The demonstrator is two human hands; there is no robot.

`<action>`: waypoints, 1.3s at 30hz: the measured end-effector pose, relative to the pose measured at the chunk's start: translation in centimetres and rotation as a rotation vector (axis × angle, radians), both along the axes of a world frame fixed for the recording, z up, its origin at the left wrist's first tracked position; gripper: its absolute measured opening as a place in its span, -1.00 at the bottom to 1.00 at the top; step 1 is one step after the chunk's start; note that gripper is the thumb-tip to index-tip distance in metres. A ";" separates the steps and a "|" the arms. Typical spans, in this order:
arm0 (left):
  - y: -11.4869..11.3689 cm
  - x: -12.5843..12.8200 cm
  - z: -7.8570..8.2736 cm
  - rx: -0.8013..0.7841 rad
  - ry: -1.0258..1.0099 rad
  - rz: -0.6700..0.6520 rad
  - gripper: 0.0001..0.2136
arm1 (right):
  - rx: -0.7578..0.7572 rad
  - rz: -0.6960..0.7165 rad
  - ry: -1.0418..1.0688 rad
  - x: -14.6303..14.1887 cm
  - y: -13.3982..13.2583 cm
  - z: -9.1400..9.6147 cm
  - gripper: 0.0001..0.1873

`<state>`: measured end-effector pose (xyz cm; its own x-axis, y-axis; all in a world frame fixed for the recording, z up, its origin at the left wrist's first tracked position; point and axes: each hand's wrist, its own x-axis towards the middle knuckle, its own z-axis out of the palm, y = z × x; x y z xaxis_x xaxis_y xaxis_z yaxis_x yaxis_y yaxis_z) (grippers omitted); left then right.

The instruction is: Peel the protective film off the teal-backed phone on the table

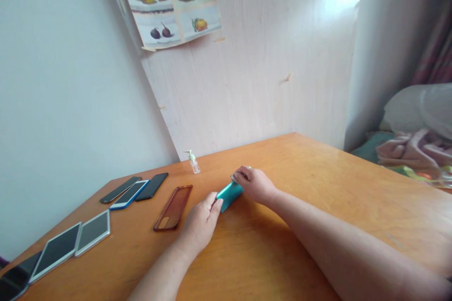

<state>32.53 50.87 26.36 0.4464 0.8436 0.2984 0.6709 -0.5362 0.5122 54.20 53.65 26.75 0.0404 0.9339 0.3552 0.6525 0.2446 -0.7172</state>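
Note:
Between my hands, raised just above the wooden table, is a teal phone [230,194] with a shiny back, tilted on its long edge. My left hand [202,220] grips its near left end, thumb along the face and fingers behind. At the far upper corner, my right hand [254,184] has its fingers curled and pinched against the phone's edge; whether something small is between those fingertips I cannot make out. An empty reddish-brown clear phone case [175,208] lies flat to the left of my left hand, its camera cutout toward me.
A small clear pump bottle [194,163] stands near the back edge of the wooden table [318,183]. Along the left lie a black phone [152,186], a blue-edged phone [129,194], a white-framed device [93,232] and several others. A wall stands behind; bedding [416,150] is at right.

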 end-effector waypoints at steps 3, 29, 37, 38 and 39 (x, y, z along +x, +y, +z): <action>-0.1 0.1 0.0 -0.002 -0.008 -0.003 -0.72 | -0.020 -0.087 0.009 0.8 0.6 -0.1 -0.67; 0.2 -0.1 -0.3 -0.008 -0.008 0.015 -0.71 | 0.019 -0.055 0.095 1.2 1.7 -1.1 -0.67; 0.1 0.0 -0.1 -0.026 -0.026 0.014 -0.71 | 0.022 -0.026 0.111 1.0 1.6 -1.4 -0.66; 0.1 0.0 -0.1 -0.028 -0.024 0.013 -0.71 | 0.027 0.002 0.103 0.6 1.2 -1.3 -0.67; 0.1 0.0 -0.1 -0.029 -0.023 0.011 -0.71 | 0.036 0.040 0.094 0.1 0.7 -1.2 -0.68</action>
<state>32.53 51.01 26.30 0.4299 0.8569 0.2844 0.6646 -0.5136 0.5427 54.32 54.40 25.55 0.0381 0.9220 0.3853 0.5720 0.2961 -0.7650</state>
